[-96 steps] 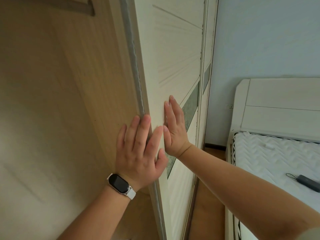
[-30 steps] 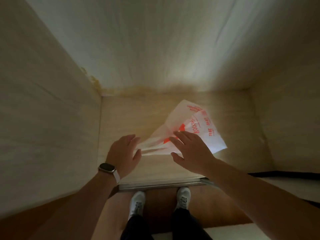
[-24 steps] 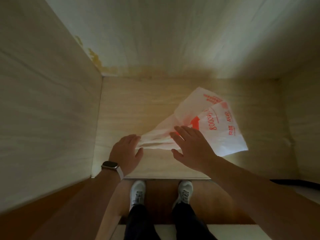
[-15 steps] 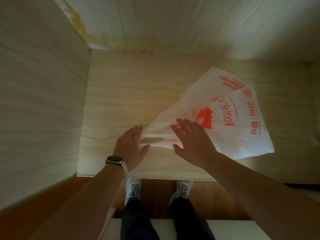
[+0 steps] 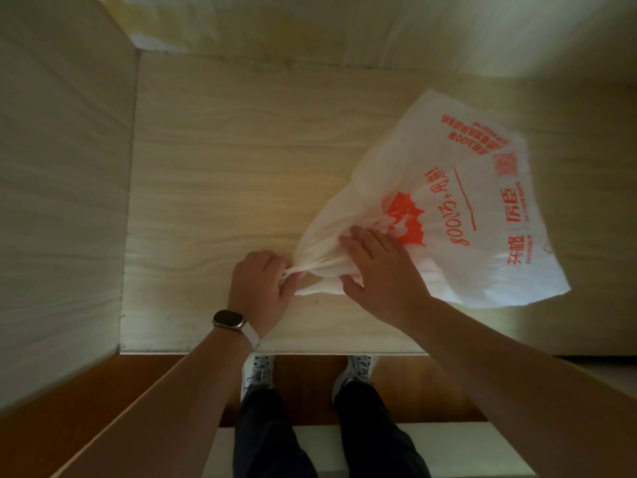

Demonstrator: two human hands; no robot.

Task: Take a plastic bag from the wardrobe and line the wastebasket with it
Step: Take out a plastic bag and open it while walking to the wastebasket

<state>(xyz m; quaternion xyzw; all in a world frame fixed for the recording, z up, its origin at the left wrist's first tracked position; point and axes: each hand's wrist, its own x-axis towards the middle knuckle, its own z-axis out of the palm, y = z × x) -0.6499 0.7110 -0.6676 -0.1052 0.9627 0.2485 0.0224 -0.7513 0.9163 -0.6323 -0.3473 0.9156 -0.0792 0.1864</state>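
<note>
A white plastic bag [image 5: 458,208] with red print lies on the pale wooden bottom shelf [image 5: 213,174] of the open wardrobe. My left hand [image 5: 258,288], with a watch on its wrist, grips the bag's bunched handles at the bag's near left end. My right hand [image 5: 382,270] lies on the gathered part of the bag just right of that, its fingers bent onto the plastic and its thumb beneath the fold. No wastebasket is in view.
The wardrobe's left side wall [image 5: 62,188] and back wall [image 5: 344,25] close in the shelf. My feet in white shoes [image 5: 262,370] stand on the brown floor [image 5: 103,384] right at the shelf's front edge. A white surface [image 5: 475,450] shows behind my legs.
The view has dropped from the sliding wardrobe door to the bottom shelf. My left hand has closed round the bag's handles, and my right hand has settled on the gathered plastic.
</note>
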